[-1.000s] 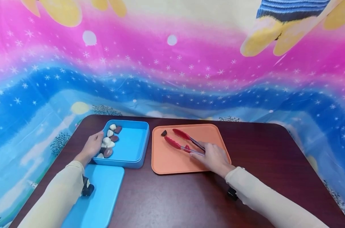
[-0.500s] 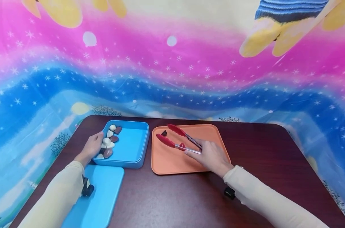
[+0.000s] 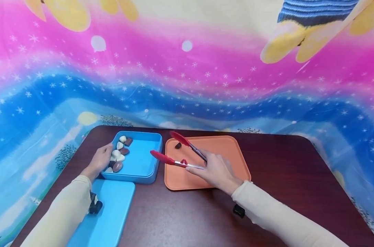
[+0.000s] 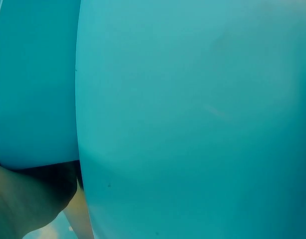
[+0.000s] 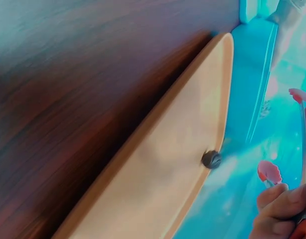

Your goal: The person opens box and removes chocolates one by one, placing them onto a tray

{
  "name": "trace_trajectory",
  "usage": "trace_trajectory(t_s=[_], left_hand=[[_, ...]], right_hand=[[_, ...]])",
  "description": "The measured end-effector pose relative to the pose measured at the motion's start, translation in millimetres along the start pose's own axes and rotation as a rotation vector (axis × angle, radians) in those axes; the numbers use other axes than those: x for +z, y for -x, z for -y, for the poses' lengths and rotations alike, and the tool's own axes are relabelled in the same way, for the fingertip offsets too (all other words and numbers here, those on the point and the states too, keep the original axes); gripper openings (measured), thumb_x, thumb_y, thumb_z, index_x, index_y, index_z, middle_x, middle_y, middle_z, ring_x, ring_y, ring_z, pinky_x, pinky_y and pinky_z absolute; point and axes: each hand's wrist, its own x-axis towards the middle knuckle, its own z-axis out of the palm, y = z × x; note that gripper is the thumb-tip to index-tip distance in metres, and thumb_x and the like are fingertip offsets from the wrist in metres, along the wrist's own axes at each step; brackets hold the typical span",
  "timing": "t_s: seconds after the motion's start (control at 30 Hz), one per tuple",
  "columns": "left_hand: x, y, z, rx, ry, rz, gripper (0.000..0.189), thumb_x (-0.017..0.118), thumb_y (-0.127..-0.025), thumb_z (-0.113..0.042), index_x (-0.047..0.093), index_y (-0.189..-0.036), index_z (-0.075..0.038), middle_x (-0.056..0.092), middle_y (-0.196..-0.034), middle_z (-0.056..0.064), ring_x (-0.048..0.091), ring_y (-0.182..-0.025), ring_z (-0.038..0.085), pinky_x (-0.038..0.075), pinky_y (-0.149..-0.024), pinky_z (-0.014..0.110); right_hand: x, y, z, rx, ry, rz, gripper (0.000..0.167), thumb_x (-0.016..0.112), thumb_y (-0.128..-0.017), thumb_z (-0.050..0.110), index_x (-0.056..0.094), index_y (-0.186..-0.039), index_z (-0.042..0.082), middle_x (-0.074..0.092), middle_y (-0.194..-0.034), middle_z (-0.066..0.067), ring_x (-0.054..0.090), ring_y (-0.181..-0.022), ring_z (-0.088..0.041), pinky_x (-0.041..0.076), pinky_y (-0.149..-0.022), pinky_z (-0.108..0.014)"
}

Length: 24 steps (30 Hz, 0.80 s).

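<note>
My right hand [image 3: 219, 171] holds metal tongs [image 3: 163, 158] with red scalloped tips. Their arms are spread wide, nothing between them; the nearer tip overlaps the right wall of the blue box [image 3: 145, 161]. Behind the tips, near the back left corner of the orange tray [image 3: 190, 180], lies one small dark brown piece [image 3: 178, 145], like chocolate; it shows too in the right wrist view as a dark lump [image 5: 211, 159]. My left hand [image 3: 98, 160] grips the box's left side. Along that side inside sit several white and brown chocolate-like pieces [image 3: 116, 153].
A flat blue lid [image 3: 112, 206] lies in front of the box, partly under my left forearm; it fills most of the left wrist view. Box and tray stand side by side with a narrow gap. A printed cloth [image 3: 187, 85] hangs behind the dark wooden table [image 3: 174, 219].
My right hand has moved left with the tongs, from over the tray toward the box. The tongs' arms have spread wider. The dark piece stays on the tray; my left hand has not moved.
</note>
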Motion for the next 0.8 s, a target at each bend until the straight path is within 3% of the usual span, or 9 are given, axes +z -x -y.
trace_trajectory(t_s=[0.1, 0.13, 0.2, 0.4, 0.8], left_hand=[[0.9, -0.6, -0.3, -0.022, -0.014, -0.009, 0.073, 0.011, -0.109, -0.053, 0.018, -0.162, -0.004, 0.026, -0.163, 0.029, 0.028, -0.149, 0.051, 0.030, -0.119, 0.067], [1.0, -0.7, -0.3, -0.029, -0.018, -0.008, 0.072, 0.011, -0.109, -0.052, 0.009, -0.162, -0.004, 0.017, -0.167, 0.028, 0.018, -0.153, 0.051, 0.022, -0.121, 0.069], [0.5, -0.8, -0.4, -0.035, -0.036, -0.019, 0.071, 0.010, -0.109, -0.052, 0.006, -0.162, -0.004, 0.011, -0.167, 0.027, 0.012, -0.154, 0.051, 0.018, -0.122, 0.069], [-0.2, -0.1, 1.0, -0.029, -0.032, -0.033, 0.070, 0.012, -0.109, -0.051, 0.007, -0.162, -0.005, 0.012, -0.168, 0.026, 0.012, -0.154, 0.050, 0.017, -0.123, 0.068], [0.0, -0.9, -0.5, -0.018, -0.021, -0.030, 0.070, 0.012, -0.110, -0.049, 0.008, -0.161, -0.002, 0.011, -0.167, 0.027, 0.012, -0.154, 0.050, 0.018, -0.123, 0.067]], right_hand=[[5, 0.4, 6, -0.017, -0.008, -0.001, 0.081, 0.077, -0.075, 0.069, 0.061, -0.139, 0.022, 0.047, -0.060, 0.001, 0.039, -0.051, -0.015, 0.028, -0.042, -0.027], [6, 0.5, 9, -0.025, -0.006, -0.002, 0.081, 0.077, -0.075, 0.069, 0.061, -0.139, 0.022, 0.047, -0.059, 0.001, 0.040, -0.051, -0.014, 0.029, -0.042, -0.028], [10, 0.0, 13, -0.046, 0.006, 0.002, 0.080, 0.077, -0.076, 0.070, 0.061, -0.139, 0.023, 0.047, -0.059, 0.002, 0.041, -0.051, -0.014, 0.030, -0.043, -0.028], [20, -3.6, 23, -0.095, 0.034, 0.031, 0.085, 0.074, -0.078, 0.071, 0.056, -0.145, 0.023, 0.049, -0.060, 0.004, 0.041, -0.052, -0.013, 0.033, -0.043, -0.027], [31, -14.9, 39, -0.141, 0.055, 0.056, 0.081, 0.072, -0.079, 0.071, 0.058, -0.143, 0.022, 0.053, -0.057, 0.005, 0.045, -0.051, -0.013, 0.032, -0.041, -0.024]])
